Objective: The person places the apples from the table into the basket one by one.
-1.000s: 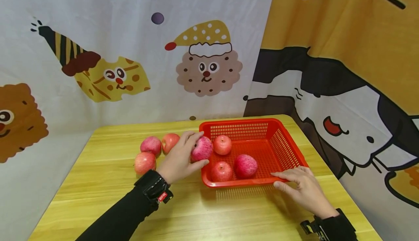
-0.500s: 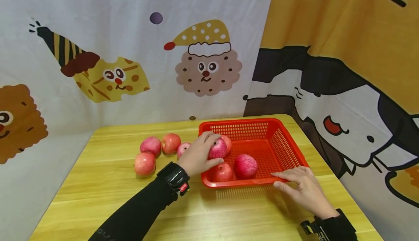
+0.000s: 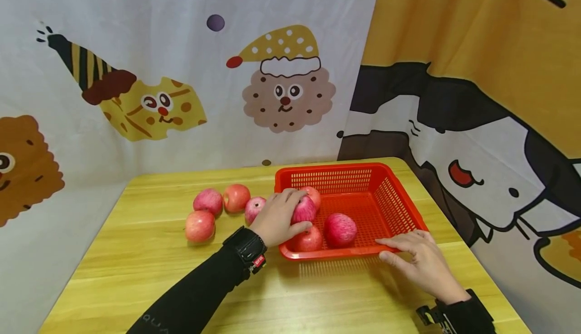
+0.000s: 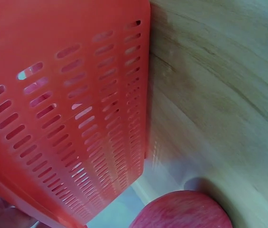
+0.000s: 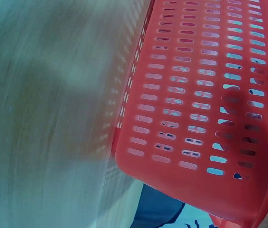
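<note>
The left hand [image 3: 279, 218] holds a pink apple [image 3: 305, 211] inside the red basket [image 3: 345, 253], toward its 9 o'clock end; which way the stem points is hidden, and the round fruit shows no clear long axis. The basket's long axis runs roughly 9 to 3 o'clock. The right hand [image 3: 419, 263] pinches its rim at 4 o'clock. 3 other apples [image 3: 340, 230] sit inside; 4 loose apples [image 3: 200, 226] lie on the bench [image 3: 295, 303] toward 9 o'clock.

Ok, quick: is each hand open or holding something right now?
Left hand: holding an apple.
Right hand: holding the basket by its rim.
</note>
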A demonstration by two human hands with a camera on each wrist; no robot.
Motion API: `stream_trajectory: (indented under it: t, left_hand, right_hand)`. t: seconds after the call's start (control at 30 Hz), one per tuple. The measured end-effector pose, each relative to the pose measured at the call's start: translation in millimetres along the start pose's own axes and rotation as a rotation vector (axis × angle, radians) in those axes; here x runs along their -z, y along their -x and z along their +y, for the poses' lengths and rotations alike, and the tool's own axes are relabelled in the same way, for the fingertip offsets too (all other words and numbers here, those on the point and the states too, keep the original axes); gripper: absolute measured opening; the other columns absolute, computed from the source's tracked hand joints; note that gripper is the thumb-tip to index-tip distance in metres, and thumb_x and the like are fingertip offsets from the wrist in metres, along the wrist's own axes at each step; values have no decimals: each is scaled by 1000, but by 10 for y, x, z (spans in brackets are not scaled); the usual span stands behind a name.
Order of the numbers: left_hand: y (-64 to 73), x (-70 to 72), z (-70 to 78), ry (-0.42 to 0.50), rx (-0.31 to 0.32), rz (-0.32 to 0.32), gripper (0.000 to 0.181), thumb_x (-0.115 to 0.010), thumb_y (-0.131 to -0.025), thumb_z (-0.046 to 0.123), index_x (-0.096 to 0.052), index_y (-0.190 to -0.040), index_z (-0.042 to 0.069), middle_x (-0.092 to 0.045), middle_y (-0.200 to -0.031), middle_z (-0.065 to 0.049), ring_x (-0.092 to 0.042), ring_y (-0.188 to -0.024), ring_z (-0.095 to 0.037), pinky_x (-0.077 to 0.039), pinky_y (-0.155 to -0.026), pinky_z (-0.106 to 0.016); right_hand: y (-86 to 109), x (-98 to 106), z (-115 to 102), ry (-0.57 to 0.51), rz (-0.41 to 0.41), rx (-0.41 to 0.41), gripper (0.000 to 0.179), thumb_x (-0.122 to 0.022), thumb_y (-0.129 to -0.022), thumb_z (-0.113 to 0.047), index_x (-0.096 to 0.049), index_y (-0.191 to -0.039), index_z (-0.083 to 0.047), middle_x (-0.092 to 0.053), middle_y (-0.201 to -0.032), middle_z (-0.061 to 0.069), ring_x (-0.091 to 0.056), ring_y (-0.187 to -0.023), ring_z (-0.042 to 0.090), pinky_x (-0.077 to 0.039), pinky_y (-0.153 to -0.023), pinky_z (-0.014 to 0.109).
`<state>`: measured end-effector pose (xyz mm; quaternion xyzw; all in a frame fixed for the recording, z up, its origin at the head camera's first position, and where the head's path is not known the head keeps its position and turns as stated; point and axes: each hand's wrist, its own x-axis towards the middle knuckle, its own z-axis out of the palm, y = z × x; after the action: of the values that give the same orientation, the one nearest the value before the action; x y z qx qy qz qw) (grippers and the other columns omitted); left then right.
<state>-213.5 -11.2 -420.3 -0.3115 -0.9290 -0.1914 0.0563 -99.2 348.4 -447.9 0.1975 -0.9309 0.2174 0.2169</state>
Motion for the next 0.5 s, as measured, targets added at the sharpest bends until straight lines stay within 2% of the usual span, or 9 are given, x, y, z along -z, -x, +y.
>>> stream_trajectory:
  t: [0.5]
  left_hand:
    - [8,-5,-5,-23,2,-11,82,-74,-97,56,-44,-162,15,-54,-158,-11,-55,-143,-31,-42,-126,-50]
  right_hand:
    - [-5,-6,-23,-2,10,5,35,-94,-79,-22,-85,-112,-29,-83,-101,-9,-69,-93,15,-33,-97,39]
